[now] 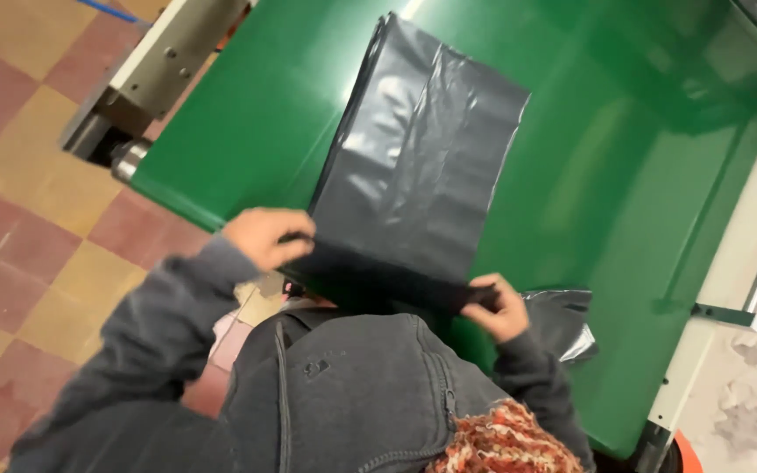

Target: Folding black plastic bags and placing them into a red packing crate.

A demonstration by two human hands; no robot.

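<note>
Head view: looking down over a grey hooded top onto a green conveyor belt (624,201) beside a checked tile floor (37,219).
Black bag: a flat, folded black plastic bag (418,166) lies lengthwise on the belt, its near edge lifted off the surface at the belt's end.
Left hand: the left hand (266,236) has its fingers closed in a pinch on the bag's near left corner.
Right hand: the right hand (501,307) is curled shut on the near right corner, thumb over the edge.
Second bag: another crumpled piece of black plastic (562,320) lies just beside the right hand, on the belt.
Step in hand: by the look of it, the near edge is being gripped and stretched taut between both hands.
Next move calls for: probably an even pull from both corners, so the thin film neither slips nor skews.
</note>
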